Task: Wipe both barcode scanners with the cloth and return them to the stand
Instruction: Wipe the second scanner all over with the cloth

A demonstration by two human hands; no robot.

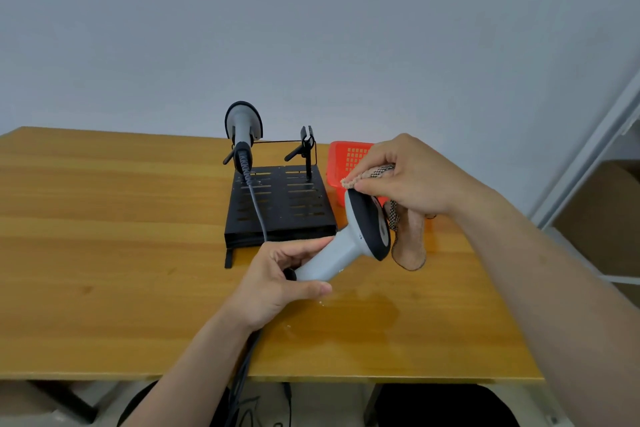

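left grip is clamping the scanner by its handle; right grip is pinching the cloth against its head. judging: shell stiff, light, slick; cloth limp.

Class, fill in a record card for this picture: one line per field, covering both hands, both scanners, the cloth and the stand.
Left hand: grips the handle of the held scanner
Right hand: presses the cloth onto that scanner's head
Other scanner: sits in the left cradle of the stand
Right cradle: empty
Red basket: on the wooden table, behind the right hand
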